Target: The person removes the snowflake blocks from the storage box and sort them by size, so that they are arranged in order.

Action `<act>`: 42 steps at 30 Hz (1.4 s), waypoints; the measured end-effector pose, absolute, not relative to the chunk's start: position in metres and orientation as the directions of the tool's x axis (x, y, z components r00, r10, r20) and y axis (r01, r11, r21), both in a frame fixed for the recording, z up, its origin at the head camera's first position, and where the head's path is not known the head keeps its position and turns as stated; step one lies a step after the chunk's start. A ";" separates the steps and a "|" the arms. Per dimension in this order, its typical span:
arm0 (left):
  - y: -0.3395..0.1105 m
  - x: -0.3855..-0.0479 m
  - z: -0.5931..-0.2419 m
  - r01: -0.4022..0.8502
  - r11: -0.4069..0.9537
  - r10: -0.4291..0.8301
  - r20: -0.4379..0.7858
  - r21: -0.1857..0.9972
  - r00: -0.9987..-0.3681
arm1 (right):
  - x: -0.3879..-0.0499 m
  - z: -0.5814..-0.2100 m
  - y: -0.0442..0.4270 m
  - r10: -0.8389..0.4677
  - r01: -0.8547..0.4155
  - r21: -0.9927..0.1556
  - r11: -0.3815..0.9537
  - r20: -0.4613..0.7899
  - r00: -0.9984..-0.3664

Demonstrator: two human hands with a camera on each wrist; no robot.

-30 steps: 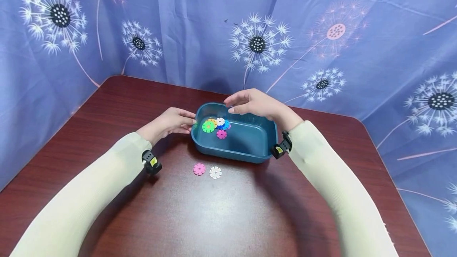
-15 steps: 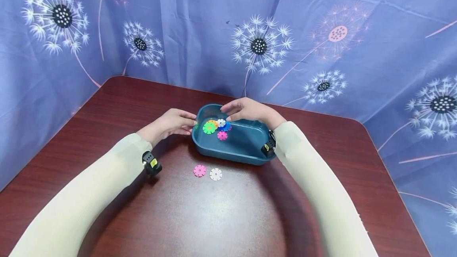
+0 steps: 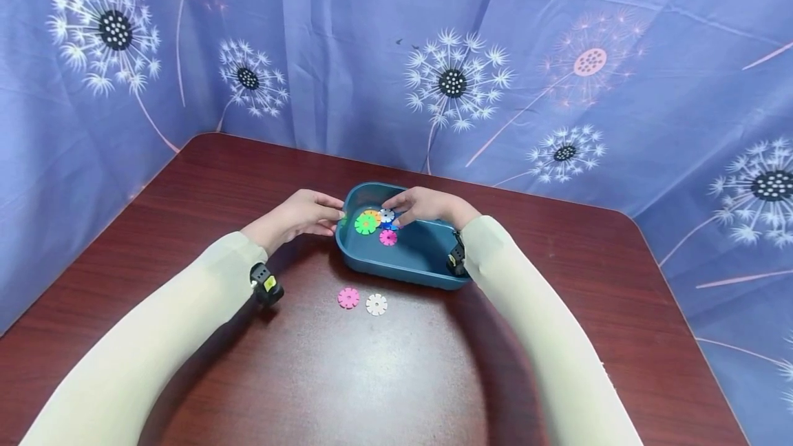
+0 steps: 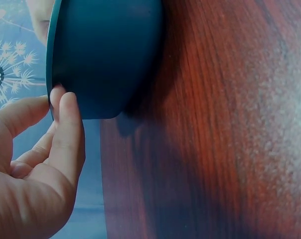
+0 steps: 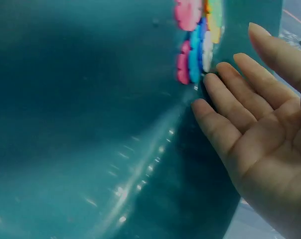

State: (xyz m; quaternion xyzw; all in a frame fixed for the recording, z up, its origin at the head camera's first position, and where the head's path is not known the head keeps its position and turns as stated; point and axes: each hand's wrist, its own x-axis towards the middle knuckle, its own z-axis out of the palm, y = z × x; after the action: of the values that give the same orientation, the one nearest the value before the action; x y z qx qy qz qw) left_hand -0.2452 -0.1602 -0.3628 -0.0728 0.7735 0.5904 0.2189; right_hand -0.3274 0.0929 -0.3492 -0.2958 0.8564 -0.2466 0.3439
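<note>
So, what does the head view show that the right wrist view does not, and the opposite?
Only head: the left hand, the brown wooden table, and on it a round pink notched disc and a round white notched disc.
Only right wrist: the palm of the right hand.
Both: that hand, the rectangular teal plastic tub holding coloured notched discs, and blue dandelion fabric.

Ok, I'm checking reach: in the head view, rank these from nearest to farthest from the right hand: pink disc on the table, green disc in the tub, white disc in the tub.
From the right hand:
1. White disc: in the tub, right beside the hand.
2. Green disc: also inside, farther left.
3. Pink disc: outside, on the table.
</note>
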 end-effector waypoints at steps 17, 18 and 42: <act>-0.160 -0.245 -0.361 -0.367 0.284 0.149 -0.418 0.886 -0.896 | -0.322 -0.375 0.070 -0.697 -0.463 -0.565 0.682 -0.314 -0.644; -0.160 -0.244 -0.361 -0.366 0.281 0.151 -0.418 0.887 -0.896 | -0.321 -0.375 0.069 -0.694 -0.463 -0.561 0.686 -0.313 -0.649; -0.160 -0.247 -0.362 -0.372 0.286 0.144 -0.424 0.883 -0.894 | -0.328 -0.366 0.073 -0.656 -0.414 -0.623 0.664 -0.219 -0.722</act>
State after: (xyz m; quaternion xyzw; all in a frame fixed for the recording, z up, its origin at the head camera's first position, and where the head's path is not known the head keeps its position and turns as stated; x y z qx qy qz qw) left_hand -0.2466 -0.1605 -0.3623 -0.0739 0.7717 0.5929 0.2178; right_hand -0.3275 0.0726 -0.3664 -0.3020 0.8855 -0.2774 0.2184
